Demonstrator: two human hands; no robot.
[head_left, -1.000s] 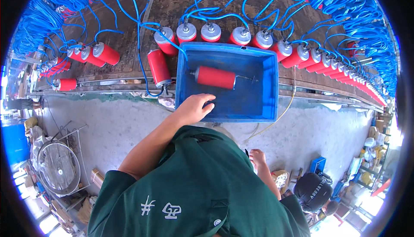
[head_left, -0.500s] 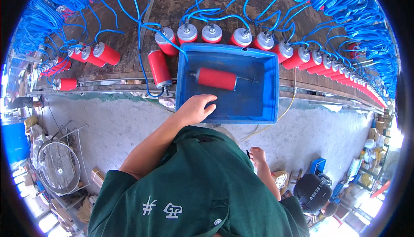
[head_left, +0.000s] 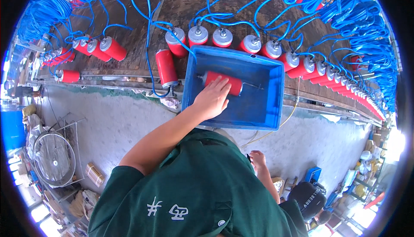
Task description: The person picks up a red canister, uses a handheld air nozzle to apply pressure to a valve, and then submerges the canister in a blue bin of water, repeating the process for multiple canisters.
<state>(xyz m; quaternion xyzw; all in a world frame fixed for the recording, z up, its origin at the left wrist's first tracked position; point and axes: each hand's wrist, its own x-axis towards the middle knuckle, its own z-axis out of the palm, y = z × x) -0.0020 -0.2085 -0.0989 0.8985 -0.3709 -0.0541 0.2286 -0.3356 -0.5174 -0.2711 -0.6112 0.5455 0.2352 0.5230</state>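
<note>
Blue cable (head_left: 39, 28) is heaped in coils at the far left, and below it a cluster of red cylinders (head_left: 113, 48) is laid on the dark worktable (head_left: 133, 58). Nearer the middle, a single red cylinder (head_left: 165, 67) is set just outside the tub, with its silver cap turned toward the near edge. Over the far left corner of the blue tub (head_left: 278, 99) a thin blue lead (head_left: 183, 46) is draped. Inside the tub, the immersed-looking red canister (head_left: 235, 86) is lain on its side, covered in part by the left hand (head_left: 212, 100); its fingers are laid flat across the top, not wrapped round. Whether liquid is present cannot be told for certain. Pressure is best spread evenly along the body, so that rolling is prevented, and the thin metal rod (head_left: 254, 85) at its right end should be spared any knocks against the wall. The right hand (head_left: 258, 159) is held low beside the body, well apart from the tub; its grip cannot be judged. Farther right, more red cylinders (head_left: 304, 67) are ranked along the edge.
</note>
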